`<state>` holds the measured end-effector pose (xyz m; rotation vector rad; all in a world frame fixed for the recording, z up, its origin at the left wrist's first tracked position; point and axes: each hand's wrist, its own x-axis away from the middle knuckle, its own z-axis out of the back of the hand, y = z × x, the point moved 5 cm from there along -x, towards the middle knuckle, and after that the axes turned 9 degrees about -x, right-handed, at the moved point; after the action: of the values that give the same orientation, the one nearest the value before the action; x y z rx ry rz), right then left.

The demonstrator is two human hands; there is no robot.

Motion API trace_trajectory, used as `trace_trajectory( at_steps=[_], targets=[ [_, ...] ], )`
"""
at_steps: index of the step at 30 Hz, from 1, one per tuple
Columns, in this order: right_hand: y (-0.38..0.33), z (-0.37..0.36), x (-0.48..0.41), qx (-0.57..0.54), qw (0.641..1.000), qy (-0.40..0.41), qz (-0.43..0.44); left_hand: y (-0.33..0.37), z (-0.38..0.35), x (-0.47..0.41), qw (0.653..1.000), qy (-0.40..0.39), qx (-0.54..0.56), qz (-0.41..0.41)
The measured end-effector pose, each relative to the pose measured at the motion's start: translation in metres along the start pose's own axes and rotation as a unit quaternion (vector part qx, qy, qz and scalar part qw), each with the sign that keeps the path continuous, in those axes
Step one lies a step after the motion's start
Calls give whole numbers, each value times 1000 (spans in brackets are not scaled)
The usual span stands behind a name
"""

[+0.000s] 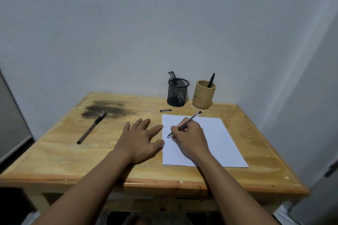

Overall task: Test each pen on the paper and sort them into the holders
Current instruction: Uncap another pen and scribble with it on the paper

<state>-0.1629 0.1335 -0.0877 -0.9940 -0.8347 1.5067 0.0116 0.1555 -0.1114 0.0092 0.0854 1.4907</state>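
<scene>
A person's bare left forearm (pixel 87 190) and right forearm (pixel 230 186) reach in from the bottom edge, closest to the viewer, over the front of a light wooden table (pixel 54 160) set against a pale grey wall (pixel 164 23). A dark smudged stain (pixel 108 108) marks the table's far left area. A white sheet of paper (pixel 217 146) lies flat on the right half of the table, with a few short handwritten lines near its upper left corner. The left hand (pixel 140 140) rests palm down on the wood with straight, spread fingers, holding nothing; its thumb and forefinger tips touch the sheet's left edge. The right hand (pixel 188 135) rests on the sheet, fingers curled around a clear pen (pixel 190 119) in a writing grip, the tip down on the paper just below the handwriting and the back end angled up and to the right. At the back of the table, near the wall, stand two holders side by side: a black mesh holder (pixel 177 93) with two pens (pixel 172 76) leaning left in it, and to its right a wooden holder (pixel 203 95) with one black pen (pixel 211 79) in it. A dark capped pen (pixel 91 127) lies diagonally on the left side of the table, well apart from the hands. A small pen cap (pixel 165 110) lies between the mesh holder and the sheet's top edge.
</scene>
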Motion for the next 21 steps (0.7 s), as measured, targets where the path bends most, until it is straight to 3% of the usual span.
trace_trajectory(
  at_steps=[21],
  targets=[
    [6,5,-3,-10,999,38,-27,3,2,2,1000,-5,-9,2]
  ],
)
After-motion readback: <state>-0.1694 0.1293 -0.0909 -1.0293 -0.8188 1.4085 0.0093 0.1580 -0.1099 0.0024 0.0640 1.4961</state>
